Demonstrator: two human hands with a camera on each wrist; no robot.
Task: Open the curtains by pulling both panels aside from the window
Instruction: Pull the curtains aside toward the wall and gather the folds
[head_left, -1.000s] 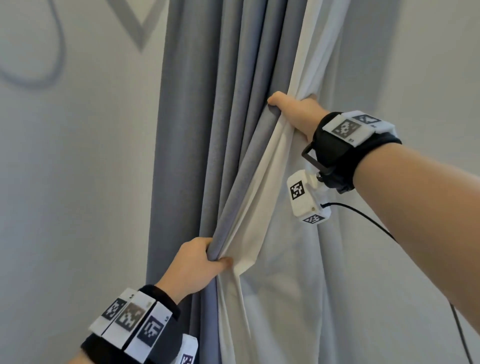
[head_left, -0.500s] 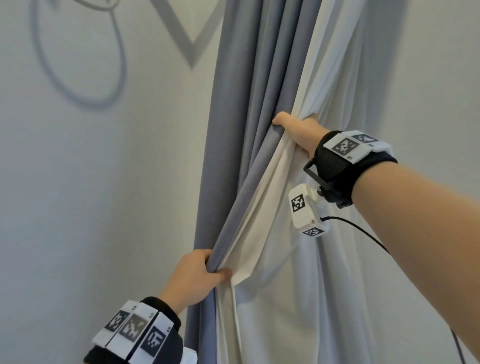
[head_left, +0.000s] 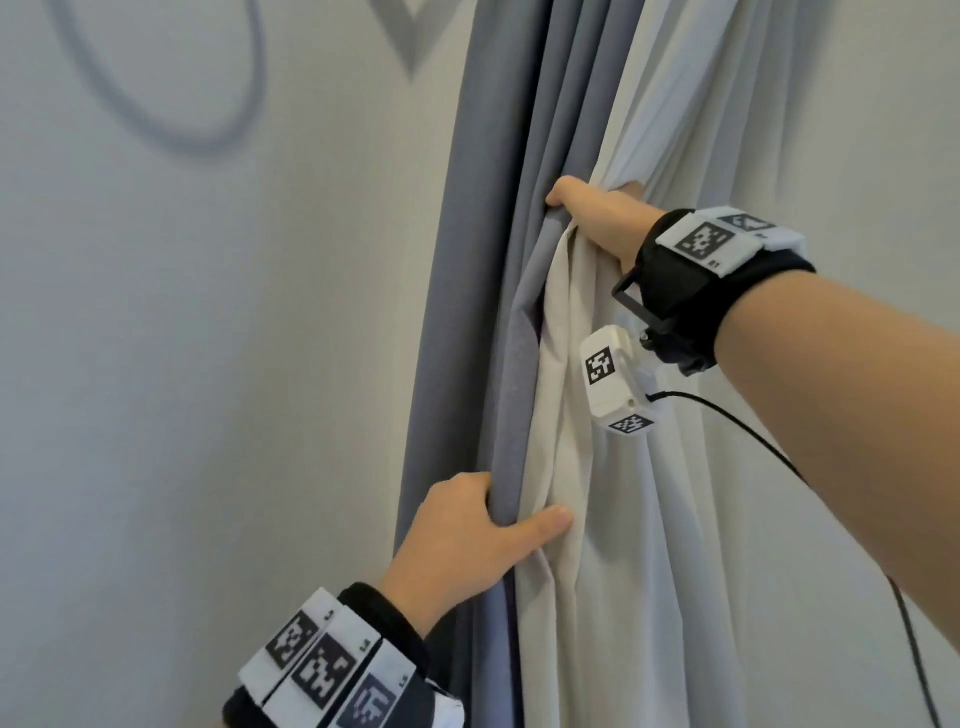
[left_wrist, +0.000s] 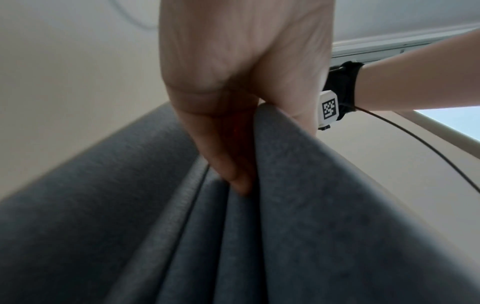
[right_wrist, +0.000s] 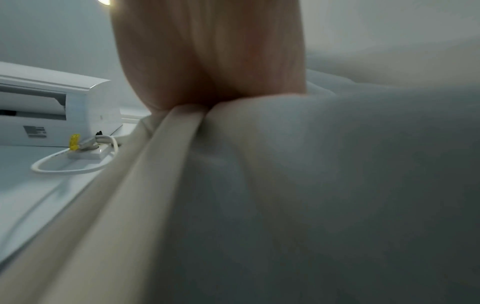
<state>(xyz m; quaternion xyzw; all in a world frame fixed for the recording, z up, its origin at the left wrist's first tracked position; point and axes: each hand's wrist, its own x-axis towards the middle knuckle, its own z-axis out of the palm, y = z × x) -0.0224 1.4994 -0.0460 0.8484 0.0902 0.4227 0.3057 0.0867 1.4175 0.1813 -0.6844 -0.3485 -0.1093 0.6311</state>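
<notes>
A grey curtain panel (head_left: 498, 218) with a cream lining (head_left: 566, 364) hangs bunched in folds against a pale wall. My left hand (head_left: 467, 535) grips the grey folds low down, thumb pressed on the lining. In the left wrist view its fingers (left_wrist: 228, 156) curl into the grey cloth (left_wrist: 298, 216). My right hand (head_left: 592, 218) grips the bunched curtain higher up, fingers hidden behind the fabric. The right wrist view shows my right hand (right_wrist: 207, 61) against the cream lining (right_wrist: 168, 164). A lighter sheer panel (head_left: 701, 467) hangs to the right.
The wall (head_left: 182, 364) on the left carries a grey painted motif (head_left: 171, 93). A wall air conditioner (right_wrist: 52, 107) with a white cable (right_wrist: 70, 166) and socket shows in the right wrist view. A window frame (left_wrist: 441, 131) and a black wrist cable (head_left: 779, 457) are visible.
The curtain bundle and both hands sit further right in view, more wall showing on the left. The folds between the hands hang straighter and tighter. Both grips hold.
</notes>
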